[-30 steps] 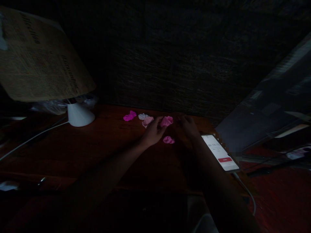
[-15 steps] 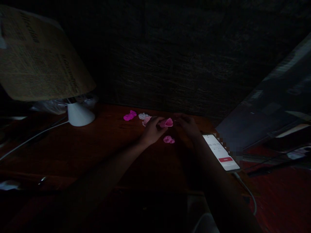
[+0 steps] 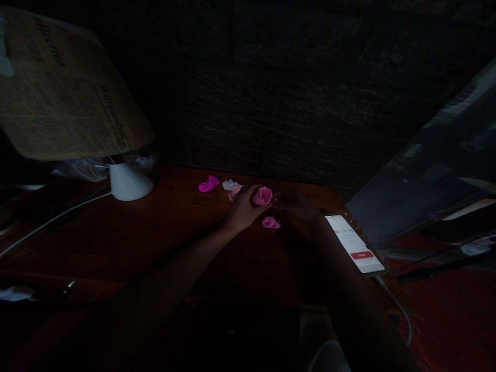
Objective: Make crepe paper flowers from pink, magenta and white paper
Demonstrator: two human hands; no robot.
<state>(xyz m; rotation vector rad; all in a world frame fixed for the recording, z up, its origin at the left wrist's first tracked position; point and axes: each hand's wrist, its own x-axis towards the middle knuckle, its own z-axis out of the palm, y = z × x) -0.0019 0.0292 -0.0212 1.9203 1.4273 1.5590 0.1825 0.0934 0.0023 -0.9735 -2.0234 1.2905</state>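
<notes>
Presently, changes since the frame of a second ago are standing as follows, larger items first. Right hand point(image 3: 300, 205): moving in from well apart and now hovering just beside the left; its fingers are drawing narrow in deep shadow, and whether they are gripping anything cannot be told. Left hand point(image 3: 244, 209): keeping nearly its former place and holding the pink cupped piece point(image 3: 264, 196) between thumb and fingers. That piece: turning, now showing a rounded mouth toward the right hand where it was looking more spread. Pink scrap point(image 3: 275, 199): newly showing at the right fingertips; too small to tell whether it is belonging to the cup.

Surroundings, in descending size. Dark wall point(image 3: 271, 93): standing behind everything. Brown wooden table point(image 3: 186, 248): bearing the items below. Lamp point(image 3: 129, 182), with newsprint shade: standing at the far left. Right forearm point(image 3: 341, 279): passing before the phone and hiding its left edge. Phone point(image 3: 358, 245), screen lit: lying near the table's right edge. Magenta piece point(image 3: 209, 183): lying left of the other petals. Pale pink piece point(image 3: 234, 192): showing partly, the left hand covering the rest. Crumpled pink piece point(image 3: 271, 222): lying nearer the viewer than the cup. White piece point(image 3: 231, 184): lying just behind the pale pink one.
</notes>
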